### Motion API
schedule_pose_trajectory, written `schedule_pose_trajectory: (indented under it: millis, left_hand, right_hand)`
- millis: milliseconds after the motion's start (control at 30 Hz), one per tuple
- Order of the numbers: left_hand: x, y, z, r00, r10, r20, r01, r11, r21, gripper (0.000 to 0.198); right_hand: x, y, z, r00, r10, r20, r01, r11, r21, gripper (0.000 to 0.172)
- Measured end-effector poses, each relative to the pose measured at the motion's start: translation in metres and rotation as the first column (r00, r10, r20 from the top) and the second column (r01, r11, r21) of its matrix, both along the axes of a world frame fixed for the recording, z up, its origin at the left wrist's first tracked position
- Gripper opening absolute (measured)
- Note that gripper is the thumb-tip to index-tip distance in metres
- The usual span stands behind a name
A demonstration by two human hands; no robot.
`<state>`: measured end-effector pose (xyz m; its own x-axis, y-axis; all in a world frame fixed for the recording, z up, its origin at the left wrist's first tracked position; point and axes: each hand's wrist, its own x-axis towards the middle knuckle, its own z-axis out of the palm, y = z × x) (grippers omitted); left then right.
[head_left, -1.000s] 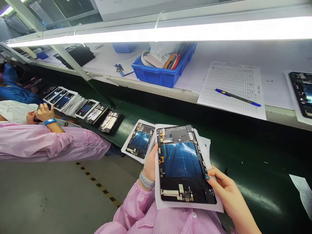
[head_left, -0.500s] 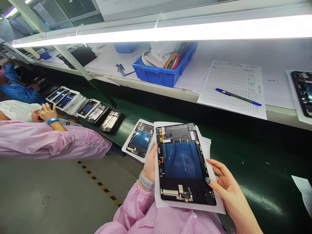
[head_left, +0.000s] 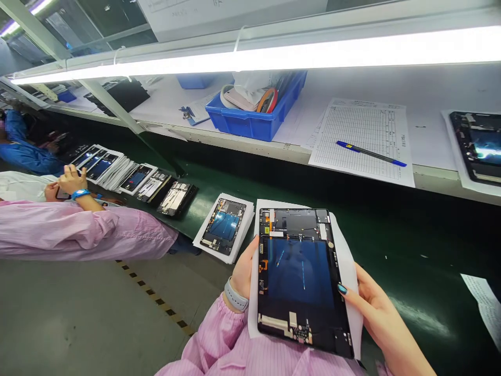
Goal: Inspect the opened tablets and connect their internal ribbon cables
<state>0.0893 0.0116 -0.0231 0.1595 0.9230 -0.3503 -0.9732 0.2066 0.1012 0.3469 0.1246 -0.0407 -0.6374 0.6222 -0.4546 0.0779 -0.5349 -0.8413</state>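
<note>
Head view: left hand [head_left: 243,267] and right hand [head_left: 378,313] gripping wide across an opened tablet [head_left: 299,277] and its white paper sheet [head_left: 346,261], keeping both tilted up over the green conveyor belt [head_left: 410,250]. Farther ahead, a blue plastic bin [head_left: 235,124] holding a tape roll [head_left: 267,100] and a white plastic bag [head_left: 254,81].

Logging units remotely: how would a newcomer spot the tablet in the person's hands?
Start at the green conveyor belt below the lit shelf. Nearest the camera, the left hand and right hand hold an opened tablet on a white paper sheet. Unlike its neighbours lying along the belt, it is lifted up in the hands.
</note>
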Motion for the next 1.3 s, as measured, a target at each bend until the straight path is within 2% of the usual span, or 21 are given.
schedule_pose_trajectory:
  millis: [233,433,567,700,933,1133,1300]
  left_hand:
    - [-0.001,-0.005,0.002,0.997,-0.063,0.038,0.065,0.995,-0.072,0.052]
    - [0.001,-0.006,0.001,0.995,-0.089,0.04,0.091,0.995,-0.042,0.058]
    - [0.002,-0.006,-0.001,0.996,-0.087,0.017,0.087,0.996,0.011,0.061]
    - [0.003,-0.006,-0.003,0.997,-0.074,-0.003,0.074,0.997,-0.002,0.059]
    - [0.005,-0.006,-0.002,0.999,-0.049,0.0,0.049,0.999,-0.011,0.061]
    - [0.004,-0.006,-0.005,0.997,-0.067,-0.027,0.068,0.997,0.021,0.055]
    - [0.003,-0.008,-0.014,0.996,-0.066,-0.066,0.069,0.997,0.033,0.054]
  right_hand:
    - [0.006,0.001,0.008,0.999,0.04,-0.001,-0.04,0.983,0.18,0.069]
    - [0.009,-0.001,0.012,0.999,0.037,0.038,-0.045,0.968,0.247,0.068]
    - [0.014,-0.001,0.007,0.998,0.044,0.04,-0.053,0.962,0.269,0.071]
    - [0.017,-0.001,0.004,0.999,0.048,0.026,-0.053,0.954,0.296,0.07]
    - [0.016,-0.001,0.01,0.999,0.03,0.022,-0.035,0.951,0.306,0.069]
    - [0.012,-0.001,0.019,0.999,0.01,0.051,-0.025,0.949,0.314,0.058]
    - [0.014,-0.001,0.019,0.989,0.002,0.145,-0.049,0.947,0.319,0.051]
